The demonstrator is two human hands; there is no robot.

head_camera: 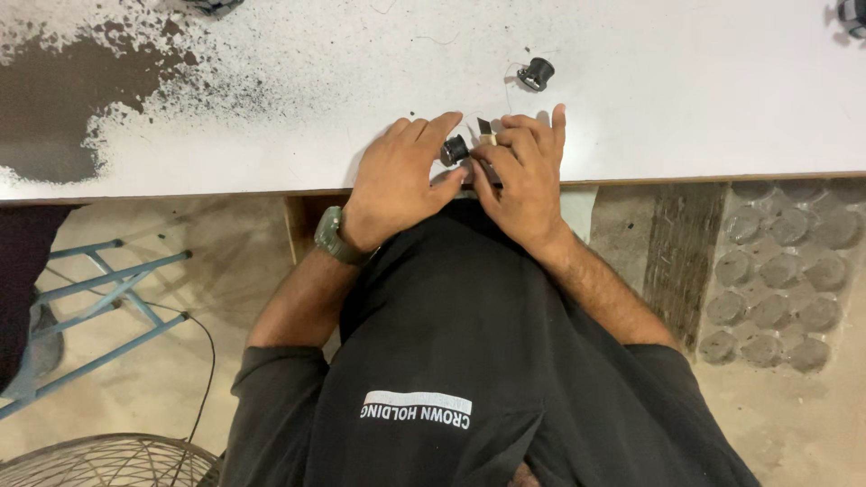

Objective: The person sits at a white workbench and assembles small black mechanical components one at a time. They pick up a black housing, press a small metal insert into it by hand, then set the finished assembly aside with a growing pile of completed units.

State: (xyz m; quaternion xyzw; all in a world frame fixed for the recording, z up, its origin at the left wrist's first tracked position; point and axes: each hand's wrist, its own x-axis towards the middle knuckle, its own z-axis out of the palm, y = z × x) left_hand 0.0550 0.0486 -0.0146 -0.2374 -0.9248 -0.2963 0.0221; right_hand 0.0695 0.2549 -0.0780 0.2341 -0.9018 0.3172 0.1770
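1. At the near edge of the white table [686, 108], both hands meet over a small black cylindrical part [454, 149].
2. The left hand [397, 180] pinches this part between thumb and fingertips, the other fingers curled close together above it.
3. The right hand [523, 176] grips a short blade with a pale handle [485, 131], its fingers pressed together and bent around the handle; the blade tip sits just beside the black part.
4. A second black spool-like part [536, 73] lies on the table, apart from the hands, with a thin thread curling near it.
5. A dark patch of black powder [63, 99] spreads over the table's far left, thinning into speckles.
6. A green wristwatch [332, 236] sits on the left wrist.
7. White lettering on a white-barred patch marks the black shirt [469, 361]; it appears upside down from this view.
8. Below the table: a blue metal frame [99, 307] at left, a wire fan guard [117, 460] cut off at the bottom edge, and grey round pieces [776, 289] stacked at right.
9. Dark objects at the top edge and top right corner are cut off and cannot be identified; the underside of the black part is hidden by the fingers.
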